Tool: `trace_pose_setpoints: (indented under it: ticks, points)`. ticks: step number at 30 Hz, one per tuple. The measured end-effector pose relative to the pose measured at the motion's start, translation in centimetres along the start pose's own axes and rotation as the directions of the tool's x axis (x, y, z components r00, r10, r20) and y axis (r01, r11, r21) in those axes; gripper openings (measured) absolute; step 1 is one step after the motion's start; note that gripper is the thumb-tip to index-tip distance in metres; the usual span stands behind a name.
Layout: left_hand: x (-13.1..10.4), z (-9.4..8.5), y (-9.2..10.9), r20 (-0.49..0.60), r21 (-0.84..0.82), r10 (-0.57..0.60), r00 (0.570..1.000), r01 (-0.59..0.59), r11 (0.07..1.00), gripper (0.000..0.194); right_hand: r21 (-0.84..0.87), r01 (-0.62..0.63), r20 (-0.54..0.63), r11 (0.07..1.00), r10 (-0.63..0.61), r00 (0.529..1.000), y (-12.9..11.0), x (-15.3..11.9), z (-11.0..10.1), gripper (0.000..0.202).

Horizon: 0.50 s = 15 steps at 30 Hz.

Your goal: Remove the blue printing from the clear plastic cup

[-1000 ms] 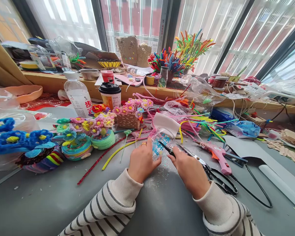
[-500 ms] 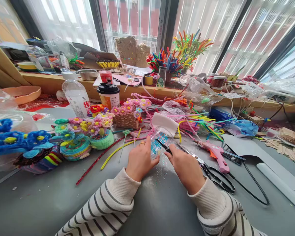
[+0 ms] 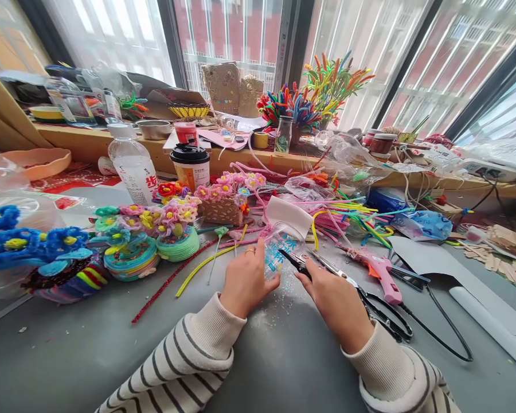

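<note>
My left hand (image 3: 246, 282) is closed round the left side of a clear plastic cup (image 3: 289, 245) printed with blue lettering; the cup lies tilted on the grey table. In my right hand (image 3: 333, 298) is a utility knife (image 3: 300, 264) with a dark blade, its tip pointing up and left over the lettering. Whether the blade touches the cup I cannot tell. Small blue and pale flakes (image 3: 284, 295) are scattered on the table below the cup. Just right of my right hand lie large scissors (image 3: 384, 312), partly hidden by it.
A pink glue gun (image 3: 382, 275) with a black cord rests beyond the scissors. Pipe-cleaner flower pots (image 3: 178, 244) stand at the left, near a plastic bottle (image 3: 133, 166) and a lidded paper cup (image 3: 191, 169). Behind the clear cup are bundles of pipe cleaners (image 3: 331, 221).
My right hand has shifted a little to the right with the knife, and more of the blue lettering shows. The left hand stays nearly in place on the cup.
</note>
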<state>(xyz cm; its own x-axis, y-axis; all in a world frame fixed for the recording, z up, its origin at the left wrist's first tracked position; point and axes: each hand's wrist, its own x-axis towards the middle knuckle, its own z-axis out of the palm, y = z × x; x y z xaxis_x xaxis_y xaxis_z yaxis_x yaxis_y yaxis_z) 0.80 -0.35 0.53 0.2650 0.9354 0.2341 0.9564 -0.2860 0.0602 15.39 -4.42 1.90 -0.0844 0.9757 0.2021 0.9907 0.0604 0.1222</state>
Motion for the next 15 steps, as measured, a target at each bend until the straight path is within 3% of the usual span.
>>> trace_pose_setpoints:
  ticks: [5,15]
  points:
    - [-0.1,0.2,0.1,-0.021,0.009,0.015,1.0,-0.015,1.0,0.067,0.004,-0.004,-0.037,1.0,0.005,0.999,0.0,-0.1,0.1,0.024]
    - [0.0,-0.2,0.1,-0.021,0.002,-0.007,1.0,0.007,1.0,0.066,0.05,-0.007,-0.116,0.999,0.012,0.993,2.3,-1.0,0.1,0.03]
